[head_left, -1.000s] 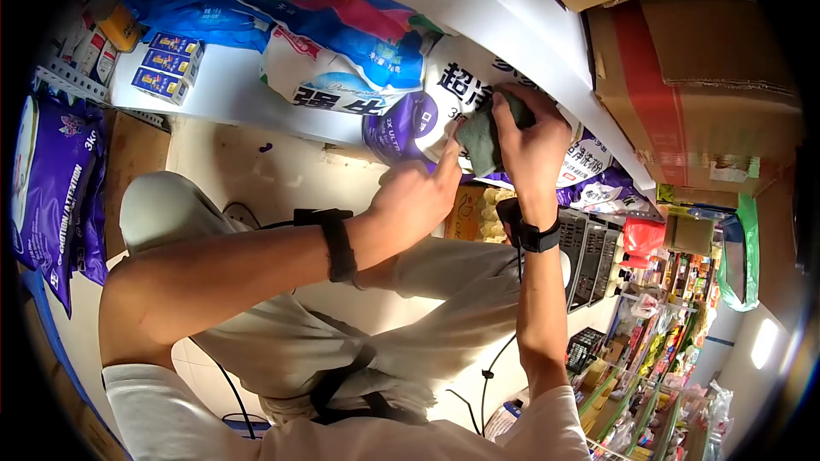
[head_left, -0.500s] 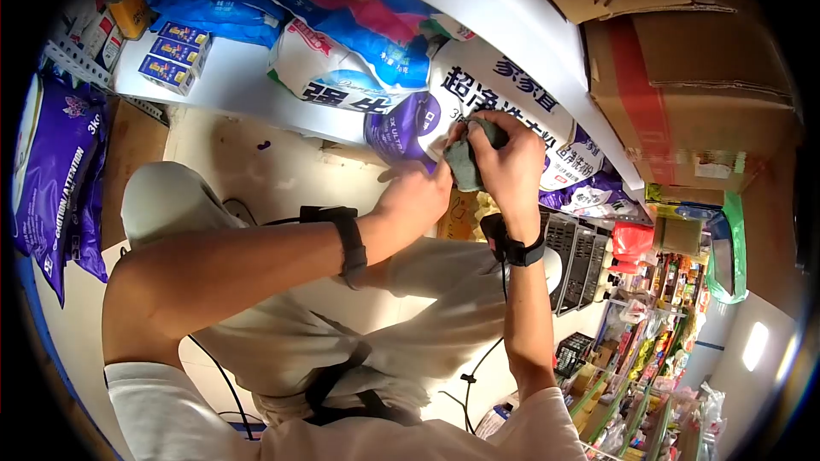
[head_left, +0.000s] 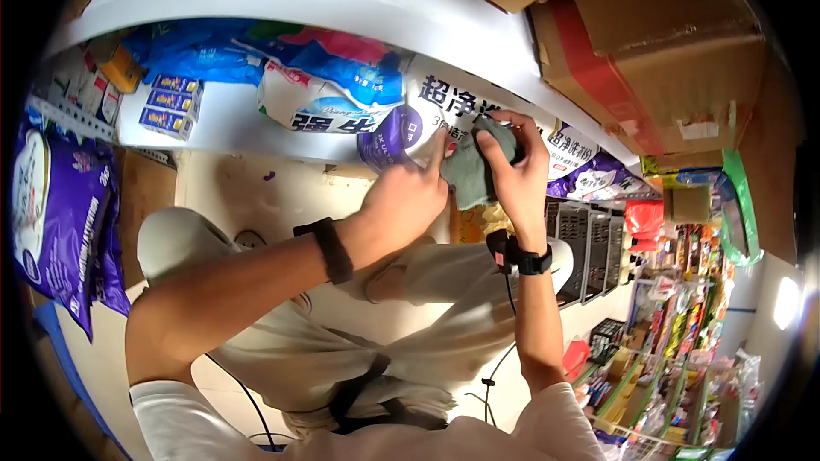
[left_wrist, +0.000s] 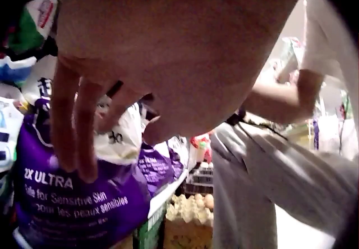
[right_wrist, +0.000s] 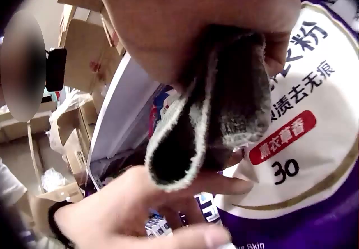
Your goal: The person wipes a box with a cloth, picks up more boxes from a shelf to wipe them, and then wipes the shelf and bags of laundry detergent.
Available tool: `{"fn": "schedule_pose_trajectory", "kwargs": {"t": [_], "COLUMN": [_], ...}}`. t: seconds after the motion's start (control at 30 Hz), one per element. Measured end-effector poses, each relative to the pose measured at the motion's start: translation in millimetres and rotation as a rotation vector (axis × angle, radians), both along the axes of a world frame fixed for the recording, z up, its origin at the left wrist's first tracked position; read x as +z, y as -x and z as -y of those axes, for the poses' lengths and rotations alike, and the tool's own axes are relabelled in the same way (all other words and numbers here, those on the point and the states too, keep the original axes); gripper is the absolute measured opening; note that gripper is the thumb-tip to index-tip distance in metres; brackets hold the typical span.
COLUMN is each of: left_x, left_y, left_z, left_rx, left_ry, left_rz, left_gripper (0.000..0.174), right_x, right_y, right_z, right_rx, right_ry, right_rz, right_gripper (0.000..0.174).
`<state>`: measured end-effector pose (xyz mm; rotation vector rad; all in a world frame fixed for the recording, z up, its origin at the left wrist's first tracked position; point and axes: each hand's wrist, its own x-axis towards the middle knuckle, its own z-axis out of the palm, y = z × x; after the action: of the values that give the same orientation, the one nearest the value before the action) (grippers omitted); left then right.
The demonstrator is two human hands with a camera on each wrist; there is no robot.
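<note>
A white and purple detergent bag (head_left: 444,102) with Chinese lettering lies on a white shelf (head_left: 231,128). My right hand (head_left: 512,158) grips a grey-green cloth (head_left: 468,172) and holds it against the bag's front. The right wrist view shows the folded cloth (right_wrist: 224,114) bunched under that hand, over the bag's label (right_wrist: 297,148). My left hand (head_left: 414,188) reaches up beside the cloth, its straight fingers touching the bag's purple part (head_left: 389,132). In the left wrist view those fingers (left_wrist: 73,131) rest on the purple "2X ULTRA" print (left_wrist: 67,204).
More blue and white bags (head_left: 325,85) and small blue boxes (head_left: 171,102) fill the same shelf. Purple bags (head_left: 60,213) hang at the left. Cardboard boxes (head_left: 666,60) are stacked at the upper right. An egg tray (head_left: 487,218), dark crates (head_left: 589,243) and stocked shelves (head_left: 675,350) lie below.
My right hand has slid the cloth down and back across the bag's front. My left hand stays on the bag, its fingers now reaching higher. The head view has tilted slightly.
</note>
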<state>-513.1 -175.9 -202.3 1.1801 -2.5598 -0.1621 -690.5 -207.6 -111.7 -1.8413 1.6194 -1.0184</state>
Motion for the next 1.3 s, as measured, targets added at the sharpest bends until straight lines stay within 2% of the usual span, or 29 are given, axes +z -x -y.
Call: {"fn": "schedule_pose_trajectory", "kwargs": {"t": [0.1,0.13,0.23,0.27,0.3,0.37,0.43,0.47,0.57,0.7,0.87,0.97,1.0,1.03,1.1,1.17,1.2,1.23,1.27,1.3], "left_x": [37,46,47,48,54,39,32,29,39,52,55,49,48,47,46,45,47,50,54,56], "left_y": [-28,-32,-33,-31,-32,-24,-22,-22,-30,-26,-20,-12,-11,-14,-21,-21,-21,-23,-27,-29], "left_z": [25,28,38,36,33,28,36,40,54,51,41,37,37,38,45,52,54,55,56,57], "left_rx": [0.051,0.153,0.117,0.092,-0.048,-0.146,-0.078,-0.044,0.069,0.173,0.192,0.194,0.191,0.141,0.04,0.061,0.071,0.027,-0.014,-0.059], "left_ry": [-0.223,-0.216,-0.392,-0.566,-0.741,-0.827,-0.8,-0.787,-0.693,-0.745,-0.933,-1.02,-1.036,-0.969,-0.839,-0.732,-0.676,-0.725,-0.772,-0.833], "left_rz": [-0.317,-0.448,-0.881,-0.866,-0.968,-1.054,-1.056,-1.06,-0.988,-1.072,-1.301,-1.457,-1.503,-1.4,-1.191,-1.212,-1.224,-1.21,-1.197,-1.189], "left_gripper": [0.021,0.017,0.021,0.028,0.029,0.029,0.029,0.028,0.028,0.024,0.019,0.019,0.019,0.019,0.02,0.022,0.023,0.026,0.029,0.031], "right_x": [-3,-1,4,2,0,-6,-4,1,8,6,-9,-16,-19,-17,-14,-13,-9,-4,-4,-2], "right_y": [18,18,14,13,13,12,8,11,8,17,2,-3,-2,0,7,13,12,12,17,20], "right_z": [-22,-27,-34,-33,-31,-28,-23,-21,-11,1,-18,-14,-9,-7,-2,1,-1,-4,-1,0], "right_rx": [0.038,0.051,0.145,0.198,0.253,0.234,0.236,0.212,0.18,0.222,0.311,0.286,0.279,0.266,0.249,0.223,0.188,0.15,0.199,0.223], "right_ry": [-0.111,-0.154,-0.197,-0.195,-0.192,-0.211,-0.2,-0.237,-0.198,0.449,0.34,0.357,0.399,0.388,0.349,0.234,0.095,-0.045,-0.055,-0.177], "right_rz": [0.088,0.1,0.118,0.154,0.187,0.158,0.155,0.073,0.252,-0.302,-0.088,-0.1,-0.109,-0.084,-0.058,0.062,0.171,0.278,0.281,0.424], "right_gripper": [0.028,0.029,0.028,0.027,0.027,0.027,0.028,0.032,0.046,0.055,0.073,0.07,0.061,0.047,0.035,0.027,0.025,0.023,0.024,0.025]}}
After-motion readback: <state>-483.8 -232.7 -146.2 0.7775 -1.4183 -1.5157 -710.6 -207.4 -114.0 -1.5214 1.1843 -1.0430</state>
